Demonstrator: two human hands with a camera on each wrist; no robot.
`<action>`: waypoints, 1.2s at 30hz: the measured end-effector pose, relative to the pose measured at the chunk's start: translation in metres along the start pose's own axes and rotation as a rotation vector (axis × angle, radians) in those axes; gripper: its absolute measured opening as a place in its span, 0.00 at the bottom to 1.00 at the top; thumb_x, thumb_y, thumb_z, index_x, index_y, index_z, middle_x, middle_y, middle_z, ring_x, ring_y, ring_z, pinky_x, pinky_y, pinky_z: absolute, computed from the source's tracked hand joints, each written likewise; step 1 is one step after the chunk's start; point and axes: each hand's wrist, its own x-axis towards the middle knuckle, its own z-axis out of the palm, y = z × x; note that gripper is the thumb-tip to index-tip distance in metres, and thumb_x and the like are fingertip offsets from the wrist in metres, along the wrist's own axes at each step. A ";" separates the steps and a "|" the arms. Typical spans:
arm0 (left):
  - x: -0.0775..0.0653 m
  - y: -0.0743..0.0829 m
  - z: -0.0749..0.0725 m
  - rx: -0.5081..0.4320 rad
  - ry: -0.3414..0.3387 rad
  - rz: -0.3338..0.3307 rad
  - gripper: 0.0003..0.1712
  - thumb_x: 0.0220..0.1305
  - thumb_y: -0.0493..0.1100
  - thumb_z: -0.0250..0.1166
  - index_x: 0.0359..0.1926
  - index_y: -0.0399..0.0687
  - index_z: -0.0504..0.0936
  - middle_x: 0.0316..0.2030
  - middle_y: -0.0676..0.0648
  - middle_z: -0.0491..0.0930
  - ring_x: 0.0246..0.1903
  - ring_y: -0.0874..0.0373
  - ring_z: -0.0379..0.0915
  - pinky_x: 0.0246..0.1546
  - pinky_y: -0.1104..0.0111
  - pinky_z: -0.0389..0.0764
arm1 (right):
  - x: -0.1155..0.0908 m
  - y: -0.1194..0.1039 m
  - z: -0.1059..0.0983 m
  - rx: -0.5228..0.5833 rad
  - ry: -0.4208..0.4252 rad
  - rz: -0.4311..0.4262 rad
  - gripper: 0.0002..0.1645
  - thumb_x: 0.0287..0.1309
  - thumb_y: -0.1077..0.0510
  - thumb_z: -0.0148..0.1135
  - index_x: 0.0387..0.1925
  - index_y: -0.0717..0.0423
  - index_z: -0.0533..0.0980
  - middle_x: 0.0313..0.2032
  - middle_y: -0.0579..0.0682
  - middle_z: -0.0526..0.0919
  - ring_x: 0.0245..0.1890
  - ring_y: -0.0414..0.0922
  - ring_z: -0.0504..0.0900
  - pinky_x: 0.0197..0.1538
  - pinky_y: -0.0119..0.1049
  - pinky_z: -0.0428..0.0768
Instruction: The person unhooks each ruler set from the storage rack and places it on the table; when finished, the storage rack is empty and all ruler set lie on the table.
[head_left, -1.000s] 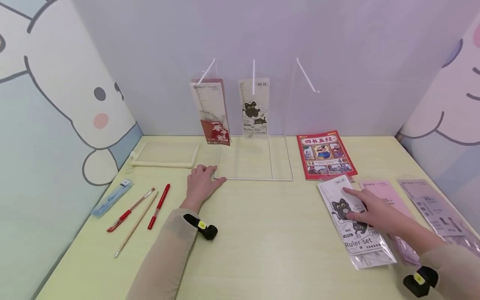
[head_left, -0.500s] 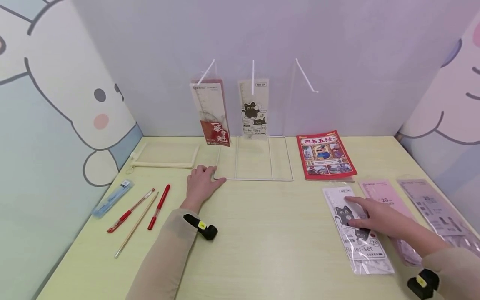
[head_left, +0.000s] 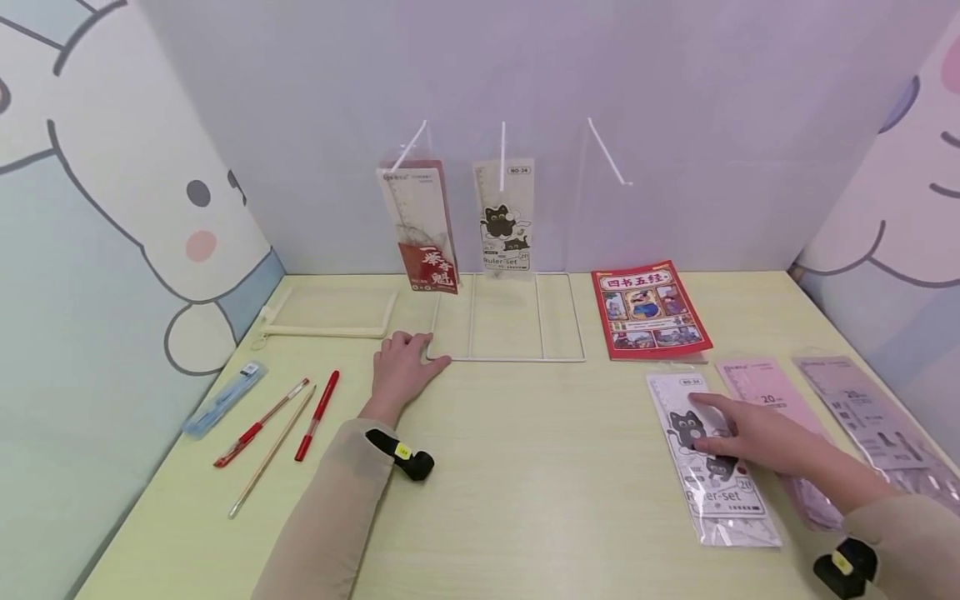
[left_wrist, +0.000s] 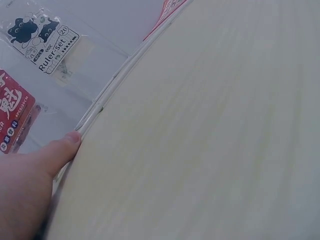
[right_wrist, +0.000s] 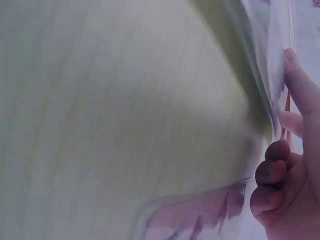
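My left hand grips the front left corner of a white wire display rack. In the left wrist view its thumb lies along the rack's bar. My right hand holds a packaged ruler set with black cats, index finger and thumb over its face. In the right wrist view the other fingers are curled at the package edge. From the rack's left hook hangs a red and white ruler pack, and a cat ruler set hangs from the middle one. The right hook bears nothing.
A red book lies right of the rack. Pink and mauve ruler packs lie at the far right. On the left are a mesh pouch, a blue case, two red pens and a pencil.
Between one second and half a second ago, the right hand drew the ruler set a little toward the person and turned it slightly. The left hand has kept its place on the rack.
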 end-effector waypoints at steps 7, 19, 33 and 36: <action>0.001 0.000 0.002 0.000 0.000 -0.005 0.39 0.57 0.68 0.58 0.62 0.51 0.72 0.52 0.41 0.67 0.50 0.45 0.59 0.49 0.52 0.61 | 0.009 -0.009 -0.014 0.029 0.044 0.006 0.55 0.47 0.29 0.61 0.69 0.54 0.57 0.25 0.48 0.69 0.24 0.43 0.68 0.27 0.36 0.65; 0.002 0.001 0.006 0.016 0.002 -0.005 0.39 0.57 0.69 0.57 0.62 0.51 0.72 0.51 0.41 0.67 0.49 0.45 0.60 0.48 0.52 0.61 | 0.076 -0.056 -0.052 0.155 0.206 -0.172 0.45 0.56 0.43 0.64 0.69 0.52 0.58 0.50 0.61 0.75 0.45 0.55 0.76 0.40 0.46 0.78; 0.003 0.002 0.007 0.030 0.009 -0.002 0.39 0.57 0.69 0.58 0.62 0.52 0.72 0.52 0.42 0.67 0.49 0.46 0.60 0.48 0.53 0.62 | 0.158 -0.130 -0.070 0.281 0.357 -0.231 0.48 0.52 0.35 0.61 0.71 0.39 0.54 0.68 0.52 0.59 0.63 0.56 0.63 0.58 0.59 0.64; 0.004 0.001 0.007 0.032 0.007 -0.006 0.38 0.57 0.69 0.58 0.62 0.52 0.72 0.51 0.42 0.67 0.49 0.46 0.60 0.48 0.53 0.62 | 0.169 -0.145 -0.076 0.299 0.385 -0.271 0.48 0.52 0.36 0.62 0.71 0.36 0.53 0.69 0.52 0.56 0.63 0.57 0.62 0.58 0.58 0.63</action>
